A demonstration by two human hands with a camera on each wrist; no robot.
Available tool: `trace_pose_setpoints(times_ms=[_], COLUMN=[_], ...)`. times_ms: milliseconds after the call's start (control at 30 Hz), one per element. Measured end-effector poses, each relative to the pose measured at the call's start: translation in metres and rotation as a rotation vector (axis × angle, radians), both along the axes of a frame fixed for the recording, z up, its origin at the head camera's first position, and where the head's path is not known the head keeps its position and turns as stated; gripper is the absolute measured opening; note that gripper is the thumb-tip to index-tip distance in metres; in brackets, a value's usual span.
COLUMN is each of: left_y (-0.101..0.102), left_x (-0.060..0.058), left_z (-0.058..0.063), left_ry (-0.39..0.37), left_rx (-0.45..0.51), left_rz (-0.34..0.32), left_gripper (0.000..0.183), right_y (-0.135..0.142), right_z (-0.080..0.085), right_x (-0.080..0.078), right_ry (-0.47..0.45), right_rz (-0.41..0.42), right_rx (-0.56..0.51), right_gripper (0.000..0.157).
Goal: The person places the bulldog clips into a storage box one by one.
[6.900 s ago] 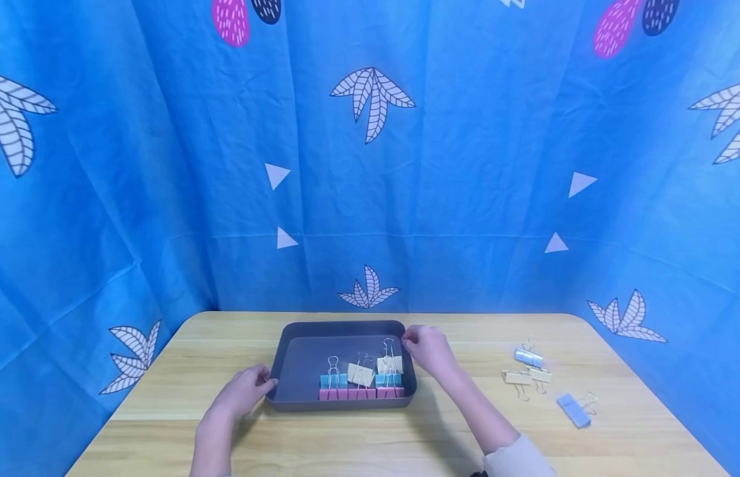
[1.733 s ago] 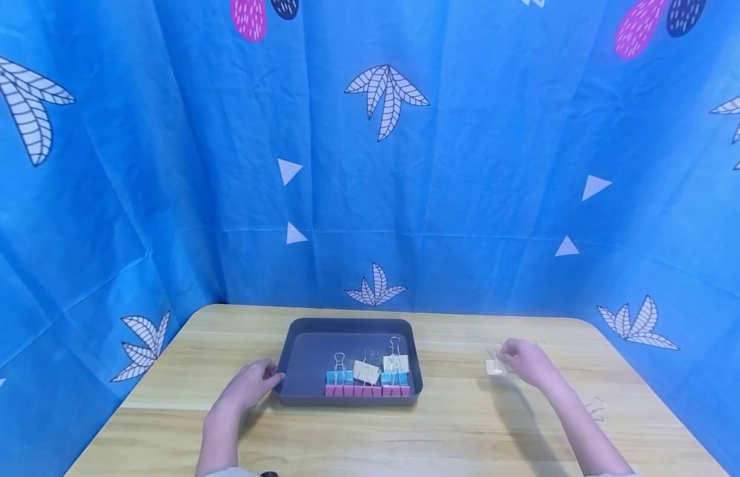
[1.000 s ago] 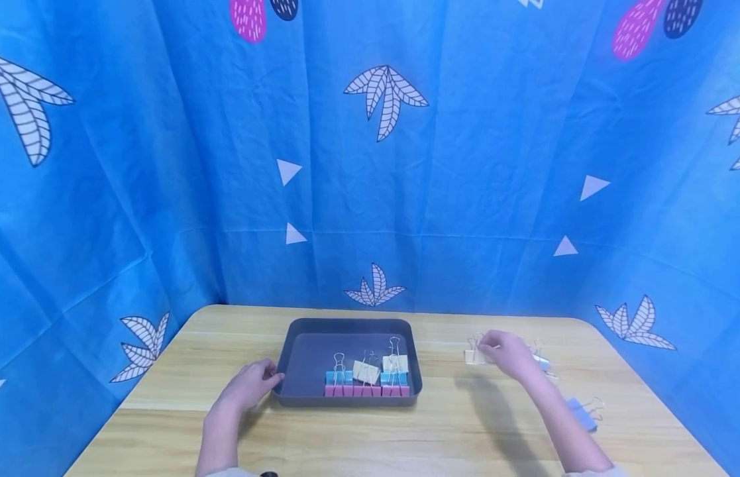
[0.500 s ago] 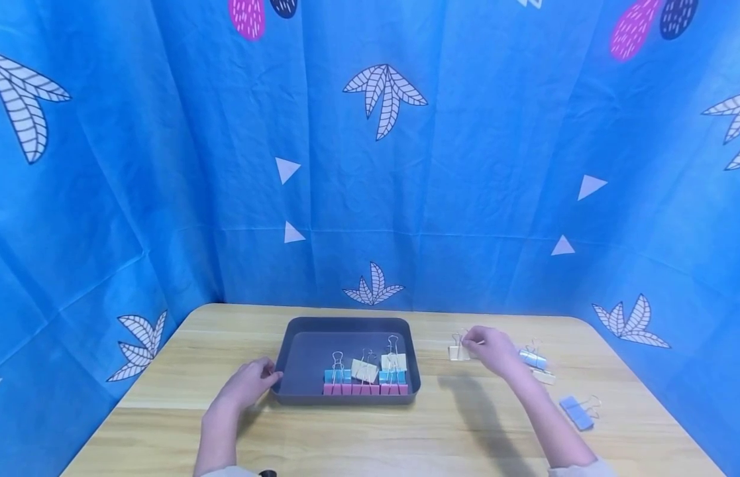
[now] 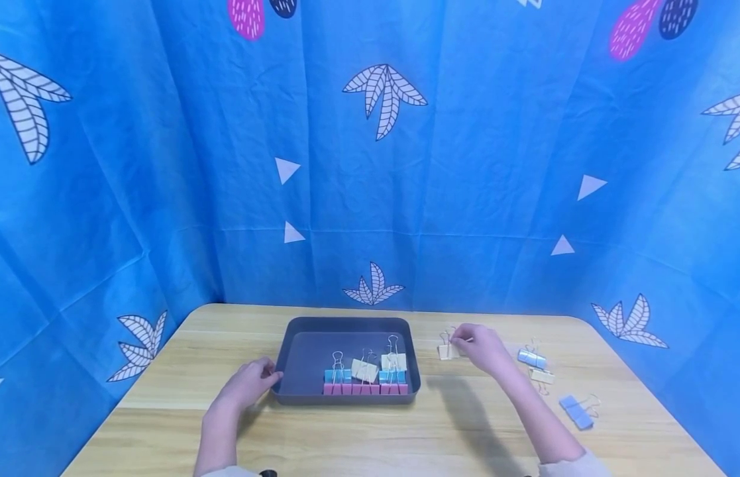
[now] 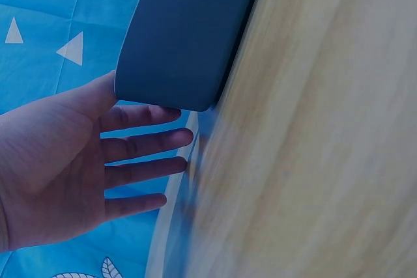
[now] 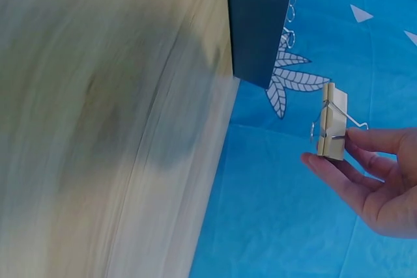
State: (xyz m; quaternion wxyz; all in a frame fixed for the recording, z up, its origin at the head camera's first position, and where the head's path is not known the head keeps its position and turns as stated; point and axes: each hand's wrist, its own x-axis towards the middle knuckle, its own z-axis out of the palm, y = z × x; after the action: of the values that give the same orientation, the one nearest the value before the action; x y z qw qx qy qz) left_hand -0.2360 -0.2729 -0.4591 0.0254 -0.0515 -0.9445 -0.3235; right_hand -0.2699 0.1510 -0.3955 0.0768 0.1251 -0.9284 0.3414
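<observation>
My right hand [image 5: 481, 346] pinches a cream binder clip [image 7: 333, 122] between thumb and fingers, just right of the dark grey tray [image 5: 307, 400]. The clip's wire handles stick out to both sides in the right wrist view. At the tray's left end, my left hand [image 6: 65, 154] holds the rim: the thumb goes over it and is hidden behind the wall, the index finger lies along the outside, and the other fingers are spread straight. Inside the tray, pink clips [image 5: 366, 389] line the front, with blue clips [image 5: 337, 375] and cream clips [image 5: 393, 362] behind them.
On the wooden table [image 5: 370, 440], to the right, lie a shiny light blue clip [image 5: 532, 358], another cream clip [image 5: 541, 375] and a periwinkle clip [image 5: 577, 412]. A patterned blue curtain [image 5: 483, 271] hangs behind the table's far edge.
My right hand has left the tray's right rim, picked up a cream binder clip from the group at right and carried it left towards the tray. The left hand stays at the tray's left end.
</observation>
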Motion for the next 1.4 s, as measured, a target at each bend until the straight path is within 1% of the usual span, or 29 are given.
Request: trace_pose_setpoints(times_ms=[367,633,800,967,1200,1400], left_y=[0.001,0.001,0.0,0.002,0.002,0.001], left_x=[-0.002,-0.002,-0.001,0.0,0.001,0.001], left_z=[-0.002,-0.002,-0.003,0.0,0.002,0.001], left_ry=[-0.002,-0.008,-0.003,-0.006,-0.001,-0.002], left_rx=[0.005,0.005,0.009,0.014,0.011,0.008], left_rz=[-0.002,0.002,-0.006,-0.001,-0.003,-0.005], left_gripper=[0.02,0.021,0.021,0.02,0.021,0.02], right_y=[-0.012,-0.02,-0.026,-0.034,-0.047,-0.058], right_z=[0.001,-0.001,-0.001,-0.001,0.0,0.001], right_x=[0.0,-0.006,-0.008,-0.01,-0.014,-0.016], right_ry=[0.027,0.051,0.042,0.031,0.004,-0.012], right_rz=[0.008,0.011,0.009,0.018,0.029,0.037], right_rx=[0.02,0.018,-0.003,-0.016,-0.009,-0.009], right_gripper=[0.005,0.005,0.005,0.004,0.004,0.004])
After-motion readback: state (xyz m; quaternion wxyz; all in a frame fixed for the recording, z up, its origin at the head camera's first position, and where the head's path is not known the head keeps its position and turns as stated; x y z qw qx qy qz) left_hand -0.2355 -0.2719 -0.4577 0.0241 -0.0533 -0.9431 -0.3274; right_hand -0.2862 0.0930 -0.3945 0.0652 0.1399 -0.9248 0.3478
